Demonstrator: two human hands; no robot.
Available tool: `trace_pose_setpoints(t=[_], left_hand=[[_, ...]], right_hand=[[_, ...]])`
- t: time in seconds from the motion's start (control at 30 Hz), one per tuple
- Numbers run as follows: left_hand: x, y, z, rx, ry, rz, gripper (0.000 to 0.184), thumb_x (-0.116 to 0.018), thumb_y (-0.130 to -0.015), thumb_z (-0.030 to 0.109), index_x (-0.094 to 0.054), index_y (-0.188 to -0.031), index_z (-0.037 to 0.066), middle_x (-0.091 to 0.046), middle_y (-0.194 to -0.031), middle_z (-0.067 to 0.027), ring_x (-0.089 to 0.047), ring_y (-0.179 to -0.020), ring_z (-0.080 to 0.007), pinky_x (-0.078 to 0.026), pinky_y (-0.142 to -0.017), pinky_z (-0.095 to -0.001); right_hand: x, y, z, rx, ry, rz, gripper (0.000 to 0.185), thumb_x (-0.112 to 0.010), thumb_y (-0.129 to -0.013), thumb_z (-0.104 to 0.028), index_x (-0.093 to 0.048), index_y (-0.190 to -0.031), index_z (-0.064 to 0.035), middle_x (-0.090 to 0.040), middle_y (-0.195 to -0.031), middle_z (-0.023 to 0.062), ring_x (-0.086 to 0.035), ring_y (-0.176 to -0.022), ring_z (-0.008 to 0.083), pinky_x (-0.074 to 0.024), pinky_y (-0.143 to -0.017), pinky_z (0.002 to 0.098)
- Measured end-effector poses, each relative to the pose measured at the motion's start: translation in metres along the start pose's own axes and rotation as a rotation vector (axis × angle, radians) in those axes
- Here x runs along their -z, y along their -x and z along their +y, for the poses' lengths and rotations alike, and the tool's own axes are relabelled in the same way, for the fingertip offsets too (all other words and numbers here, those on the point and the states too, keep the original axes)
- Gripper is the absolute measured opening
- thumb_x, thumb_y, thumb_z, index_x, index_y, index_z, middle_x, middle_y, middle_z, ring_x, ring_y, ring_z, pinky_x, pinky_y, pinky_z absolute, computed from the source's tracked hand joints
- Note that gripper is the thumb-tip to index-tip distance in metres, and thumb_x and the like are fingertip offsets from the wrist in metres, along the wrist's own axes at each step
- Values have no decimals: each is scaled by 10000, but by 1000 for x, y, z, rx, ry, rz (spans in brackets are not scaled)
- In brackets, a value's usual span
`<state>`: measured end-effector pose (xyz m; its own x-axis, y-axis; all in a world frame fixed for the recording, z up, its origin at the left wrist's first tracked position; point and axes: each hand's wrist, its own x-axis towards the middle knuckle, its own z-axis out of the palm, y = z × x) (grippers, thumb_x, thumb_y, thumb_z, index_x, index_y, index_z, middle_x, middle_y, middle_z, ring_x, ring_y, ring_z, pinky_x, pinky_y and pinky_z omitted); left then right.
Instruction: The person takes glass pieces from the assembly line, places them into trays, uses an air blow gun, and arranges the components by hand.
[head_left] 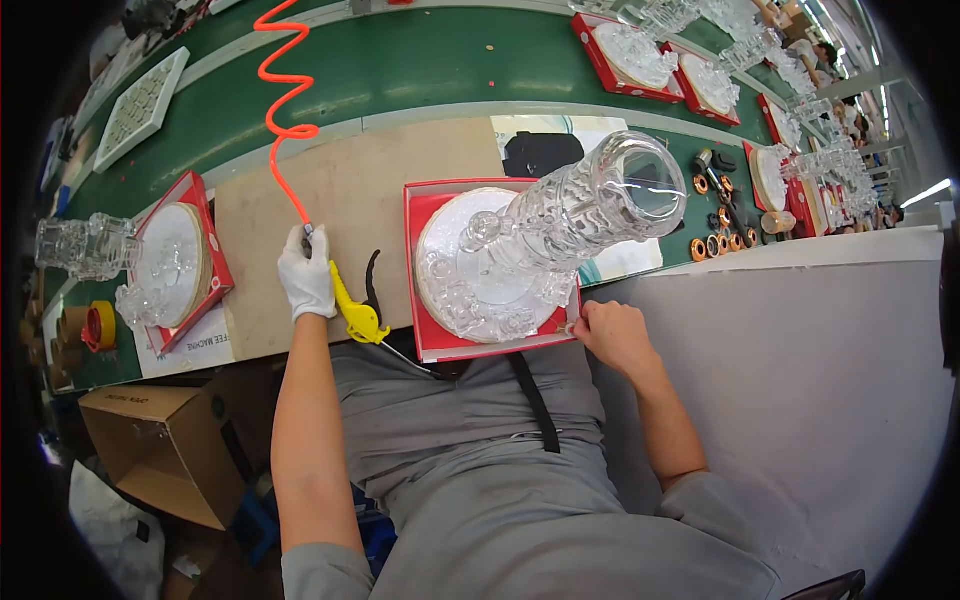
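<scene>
My left hand point(306, 275), in a white glove, is closed around the hose end of a yellow air blow gun point(352, 308). The gun's black lever and thin metal nozzle point toward my lap. An orange coiled hose point(290, 85) runs down to this hand. Before me a red tray point(428, 335) holds a round white base point(450, 225) with clear glass-like parts on it. A tall clear patterned vessel point(570, 205) leans to the upper right from that base. My bare right hand point(618, 335) is pinched at the tray's lower right corner; what its fingers hold is too small to make out.
Another red tray point(215, 265) with a similar clear piece stands at left, near a yellow tape roll point(100, 325). Copper-coloured rings point(712, 245) and a tool point(738, 212) lie at right. More red trays point(620, 85) line the far bench. An open cardboard box point(165, 440) sits below left.
</scene>
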<state>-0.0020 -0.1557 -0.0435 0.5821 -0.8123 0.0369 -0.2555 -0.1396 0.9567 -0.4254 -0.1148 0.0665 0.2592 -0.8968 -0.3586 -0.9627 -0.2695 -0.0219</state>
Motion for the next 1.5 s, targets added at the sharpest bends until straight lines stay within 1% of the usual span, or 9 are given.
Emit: trace_pose_setpoints(t=[0.23, 0.73, 0.83, 0.93, 1.03, 1.13, 1.33, 1.43, 1.5], left_hand=[[1, 2, 7, 40, -13, -18, 229, -657, -945, 203, -577, -848, 11, -479, -658, 34, -410, -595, -57, -344, -518, -268], [1, 1, 5, 37, -12, -20, 211, -654, -952, 196, -586, -865, 17, -478, -666, 41, -401, -586, -56, -336, -507, -263], [-1, 4, 12, 24, 10, -2, 225, -654, -953, 197, -570, -842, 20, -473, -659, 38, -395, -584, -56, -328, -503, -269], [0, 2, 8, 21, -12, -12, 229, -653, -954, 197, -567, -838, 20, -472, -658, 38, -393, -586, -59, -328, -509, -268], [0, 1, 6, 20, -29, -10, 227, -653, -955, 198, -571, -845, 18, -478, -662, 35, -403, -594, -62, -339, -519, -267], [-1, 2, 6, 14, 48, -12, 221, -648, -957, 193, -578, -862, 5, -487, -668, 28, -410, -604, -63, -352, -532, -266], [-1, -2, -6, -54, -40, 3, 237, -629, -963, 200, -581, -876, -15, -501, -673, 12, -420, -610, -63, -363, -540, -266], [1, 1, -1, -27, -38, -43, 220, -617, -977, 209, -564, -867, 26, -498, -681, 25, -426, -612, -59, -353, -546, -252], [1, 0, -2, -19, -36, -55, 204, -610, -985, 207, -558, -867, 50, -494, -684, 29, -429, -613, -59, -353, -553, -245]], right_hand=[[-1, -1, 2, 65, -5, 41, 287, -661, -851, -320, -678, -736, -58, -668, -660, 168, -665, -617, 353, -517, -584, 454], [9, 13, 20, -28, -530, 65, 188, -659, -848, -196, -626, -767, -31, -602, -617, 144, -588, -561, 324, -466, -569, 391], [9, 14, 22, -30, -544, 37, 173, -657, -877, -130, -603, -796, 13, -576, -660, 127, -546, -557, 222, -433, -549, 335], [-1, 14, 21, 138, -619, 239, 123, -667, -862, -126, -639, -813, -18, -661, -838, 102, -605, -643, 280, -484, -596, 356], [-2, 15, 19, 132, -647, 281, 78, -674, -853, -91, -654, -842, -16, -663, -935, 76, -617, -688, 268, -497, -618, 340], [-1, 20, 24, 66, -712, 245, 75, -677, -848, -85, -657, -835, -14, -665, -913, 66, -614, -684, 270, -507, -631, 343], [-38, 46, 64, -96, -538, 216, 113, -658, -862, -88, -671, -967, -49, -688, -976, 62, -667, -755, 264, -521, -674, 366], [-54, 57, 74, -48, -177, 205, 163, -648, -882, -102, -673, -1038, -66, -706, -978, 85, -686, -800, 267, -532, -703, 366], [-49, 50, 65, -166, -510, 199, 178, -654, -893, -124, -679, -1057, -59, -715, -961, 96, -689, -799, 262, -536, -717, 355]])
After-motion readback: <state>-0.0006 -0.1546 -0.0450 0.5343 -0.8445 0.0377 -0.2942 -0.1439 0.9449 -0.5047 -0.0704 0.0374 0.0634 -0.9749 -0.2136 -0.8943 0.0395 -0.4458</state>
